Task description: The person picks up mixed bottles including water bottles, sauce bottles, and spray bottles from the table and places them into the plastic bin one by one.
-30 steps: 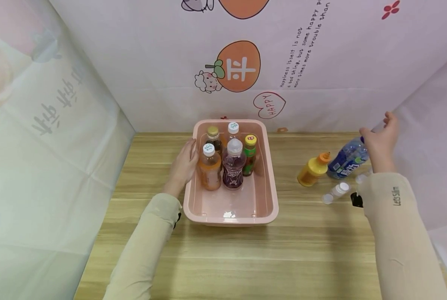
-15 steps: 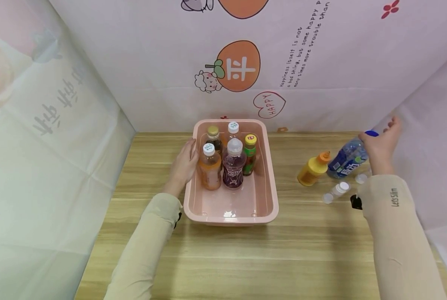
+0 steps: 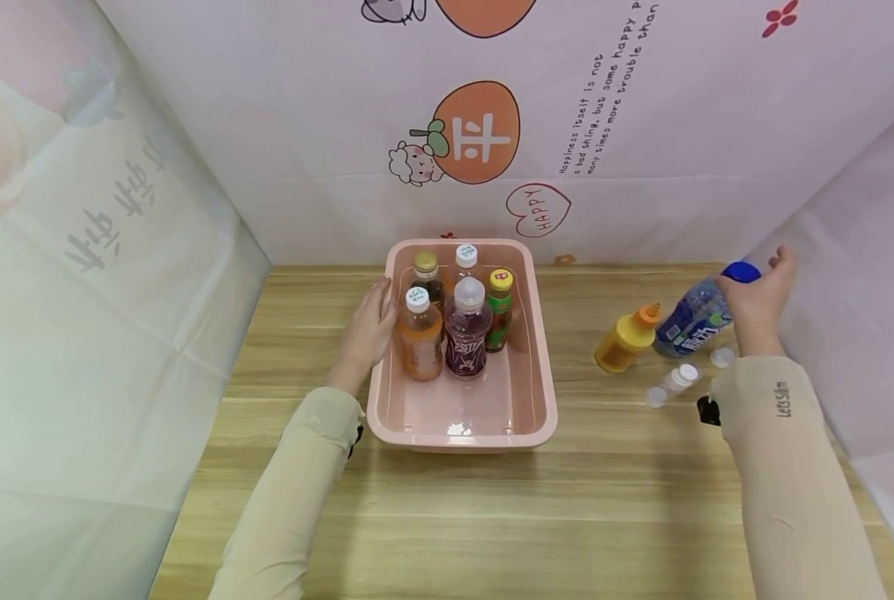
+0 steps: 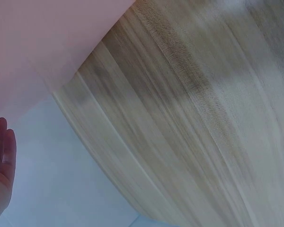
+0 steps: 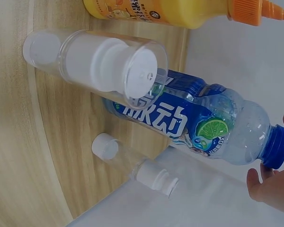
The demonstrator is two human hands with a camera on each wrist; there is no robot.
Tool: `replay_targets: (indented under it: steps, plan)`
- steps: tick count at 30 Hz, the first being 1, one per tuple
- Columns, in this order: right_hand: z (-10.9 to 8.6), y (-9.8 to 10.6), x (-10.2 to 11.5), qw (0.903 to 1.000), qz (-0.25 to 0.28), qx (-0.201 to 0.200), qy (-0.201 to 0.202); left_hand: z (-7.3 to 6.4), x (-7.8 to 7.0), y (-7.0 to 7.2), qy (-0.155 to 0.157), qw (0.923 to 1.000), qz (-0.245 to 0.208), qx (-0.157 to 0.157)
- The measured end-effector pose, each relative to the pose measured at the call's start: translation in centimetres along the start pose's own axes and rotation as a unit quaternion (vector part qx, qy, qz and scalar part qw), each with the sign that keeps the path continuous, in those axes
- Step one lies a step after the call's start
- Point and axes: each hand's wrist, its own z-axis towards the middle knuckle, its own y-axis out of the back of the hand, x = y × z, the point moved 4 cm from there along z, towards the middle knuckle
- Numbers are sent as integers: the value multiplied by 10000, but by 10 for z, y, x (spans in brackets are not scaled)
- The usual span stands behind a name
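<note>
In the head view, my left hand [image 3: 372, 325] rests against the left side of the pink plastic bin [image 3: 454, 439], its fingers extended along the outer wall. Inside the bin stand several bottles, among them a purple drink bottle [image 3: 467, 337] and an orange drink bottle [image 3: 421, 346]. Far to the right, my right hand [image 3: 763, 302] is at the top of a blue-labelled drink bottle [image 5: 180, 111]. The right wrist view has its thumb and fingers spread either side of the blue cap [image 5: 277, 146]; firm contact is hard to make out.
A yellow squeeze bottle [image 3: 625, 340] with an orange nozzle stands left of the blue-labelled bottle. Two small clear bottles with white tops, one nearer [image 5: 94, 61] and one farther [image 5: 132, 163], stand close by. White printed sheeting [image 3: 304, 125] borders the wooden table [image 3: 566, 517].
My right hand has come down and slightly toward me at the blue-labelled bottle, leaving its blue cap visible. My left hand, the bin and the bottles have stayed put.
</note>
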Motion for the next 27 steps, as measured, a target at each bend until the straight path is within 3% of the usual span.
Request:
replay_targets:
  steps: [17,27]
  plan:
    - [-3,1,-2,9986,107,-206,-474,0,2,1,-19,10000,-16,11]
    - [-2,8,-2,9973,279,-533,-431,1,1,1,-19,9999,-69,-70]
